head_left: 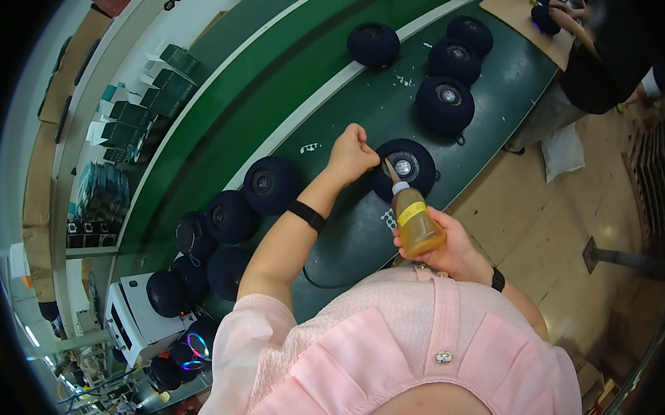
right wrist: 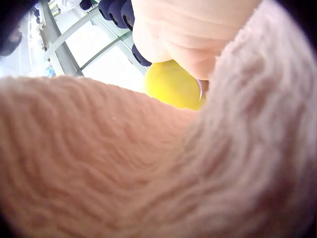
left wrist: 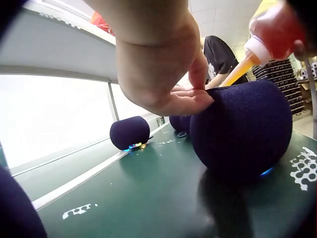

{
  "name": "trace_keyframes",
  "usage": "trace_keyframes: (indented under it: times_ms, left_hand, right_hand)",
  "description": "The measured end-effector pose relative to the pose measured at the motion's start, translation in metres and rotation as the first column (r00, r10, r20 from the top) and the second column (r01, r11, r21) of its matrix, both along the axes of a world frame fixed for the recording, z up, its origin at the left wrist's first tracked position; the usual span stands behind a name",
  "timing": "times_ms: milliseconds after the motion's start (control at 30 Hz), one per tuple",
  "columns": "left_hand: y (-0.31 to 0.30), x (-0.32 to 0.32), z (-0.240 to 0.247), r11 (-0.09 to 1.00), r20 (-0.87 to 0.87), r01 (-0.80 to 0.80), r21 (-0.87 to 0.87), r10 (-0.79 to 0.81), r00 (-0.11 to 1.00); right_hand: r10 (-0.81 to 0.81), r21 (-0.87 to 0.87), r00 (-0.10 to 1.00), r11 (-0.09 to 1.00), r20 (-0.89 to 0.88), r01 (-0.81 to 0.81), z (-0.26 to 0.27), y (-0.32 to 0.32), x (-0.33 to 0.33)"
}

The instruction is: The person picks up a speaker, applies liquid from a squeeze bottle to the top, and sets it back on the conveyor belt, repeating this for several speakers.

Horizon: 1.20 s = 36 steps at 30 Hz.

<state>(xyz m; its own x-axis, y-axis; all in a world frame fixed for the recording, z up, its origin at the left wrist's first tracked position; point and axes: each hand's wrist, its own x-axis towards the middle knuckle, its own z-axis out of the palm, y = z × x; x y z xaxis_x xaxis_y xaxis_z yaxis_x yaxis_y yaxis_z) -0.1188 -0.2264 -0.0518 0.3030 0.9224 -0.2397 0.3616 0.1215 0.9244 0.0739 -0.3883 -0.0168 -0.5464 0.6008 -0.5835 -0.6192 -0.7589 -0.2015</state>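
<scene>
A round, dark navy, fabric-covered speaker [head_left: 422,156] stands on the green bench with its silver-centred face up. In the left wrist view, the thumb and finger of my left hand [left wrist: 158,74] pinch the fabric at the top rim of this speaker [left wrist: 242,134]. My right hand [head_left: 458,250] grips a clear squeeze bottle [head_left: 420,230] of amber liquid with a yellow label. Its tapered nozzle [head_left: 390,170] slants down to the face's edge, close to the left fingertips. Pink cloth fills much of the right wrist view, where the yellow bottle base [right wrist: 173,84] shows below the palm.
More dark speakers stand along the green bench [head_left: 346,241]: several at the left [head_left: 272,186], others farther along [head_left: 446,105]. A white box-shaped machine [head_left: 138,321] sits at the lower left. Another person [head_left: 602,63] works at the bench's far end. Shelves hold green boxes [head_left: 125,113].
</scene>
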Motion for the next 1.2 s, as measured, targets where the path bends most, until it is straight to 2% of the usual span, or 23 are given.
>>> trace_keyframes:
  times_ms: [33, 67, 100, 133, 267, 467, 633, 1000, 1200]
  left_hand:
    - [-0.003, 0.001, 0.001, 0.995, 0.074, -0.050, -0.091, 0.056, 0.996]
    - [-0.006, 0.002, 0.000, 0.994, 0.074, -0.047, -0.095, 0.054, 0.996]
    - [-0.009, 0.004, -0.001, 0.991, 0.102, -0.097, -0.096, 0.107, 0.989]
    - [-0.011, 0.006, -0.002, 0.985, 0.129, -0.146, -0.097, 0.158, 0.979]
    - [-0.017, 0.011, 0.001, 0.984, 0.068, -0.172, -0.052, 0.175, 0.982]
    - [-0.017, 0.012, -0.006, 0.978, 0.085, -0.204, -0.049, 0.208, 0.975]
    - [-0.021, 0.015, -0.003, 0.954, 0.094, -0.290, -0.078, 0.297, 0.950]
    - [-0.021, 0.014, -0.008, 0.949, 0.133, -0.293, -0.118, 0.307, 0.942]
    - [-0.027, 0.015, -0.005, 0.934, 0.128, -0.330, -0.136, 0.347, 0.929]
  right_hand:
    - [-0.031, -0.010, 0.997, 1.000, -0.077, 0.030, -0.001, 0.000, -0.001]
    - [-0.062, -0.023, 0.986, 0.998, -0.152, 0.059, -0.001, -0.001, -0.002]
    - [-0.064, -0.026, 0.987, 0.998, -0.151, 0.061, -0.001, -0.001, -0.003]
    - [-0.074, -0.039, 0.987, 0.997, -0.141, 0.069, -0.001, -0.001, -0.004]
    - [-0.085, -0.041, 0.991, 0.996, -0.106, 0.081, -0.007, -0.002, -0.006]
    - [-0.083, -0.045, 0.995, 0.996, -0.056, 0.081, -0.006, -0.002, -0.006]
    - [-0.077, -0.045, 0.995, 0.996, -0.060, 0.075, -0.009, -0.003, -0.004]
    - [-0.024, -0.010, 0.999, 1.000, -0.042, 0.024, 0.001, -0.006, 0.003]
    - [-0.040, 0.025, 0.998, 0.999, 0.047, 0.039, 0.008, -0.007, 0.002]
